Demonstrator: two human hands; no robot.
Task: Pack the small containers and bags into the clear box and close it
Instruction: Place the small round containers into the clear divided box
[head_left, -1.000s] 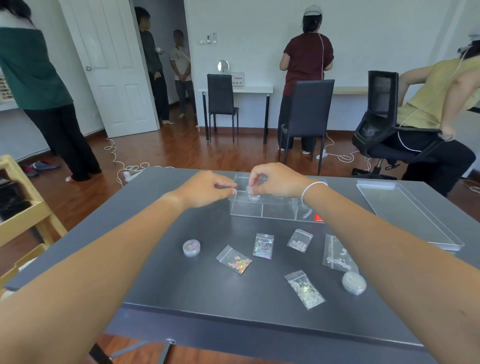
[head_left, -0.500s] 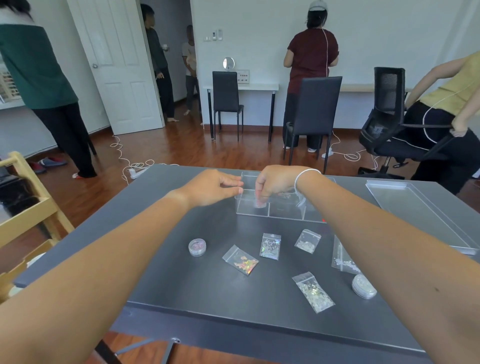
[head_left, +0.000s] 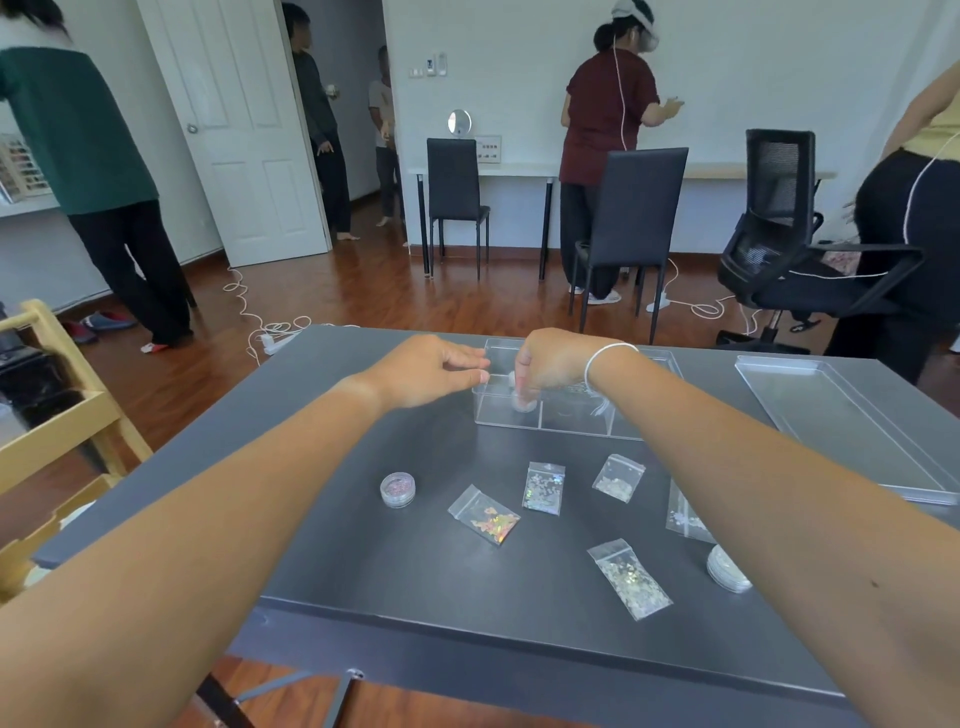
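A clear compartmented box (head_left: 574, 427) stands open at the far middle of the dark table (head_left: 415, 566). My right hand (head_left: 550, 364) reaches down into its front left compartment, fingers pinched on a small round container (head_left: 522, 403). My left hand (head_left: 431, 371) rests with fingers outstretched against the box's left rim and holds nothing. On the table lie a round glitter pot (head_left: 397, 489), another pot (head_left: 727, 569), and several small clear bags of sequins (head_left: 484, 514) (head_left: 543, 487) (head_left: 618, 478) (head_left: 628, 578). One more bag (head_left: 684, 515) is half hidden under my right forearm.
The box's clear lid (head_left: 841, 431) lies flat at the table's right side. A wooden rack (head_left: 57, 415) stands left of the table. Black chairs (head_left: 631, 223) and several people stand on the floor beyond, with white cables (head_left: 260, 322) trailing there.
My right hand has dipped from above the box down into the front left compartment with the small container. The left hand stays at the box's left rim.
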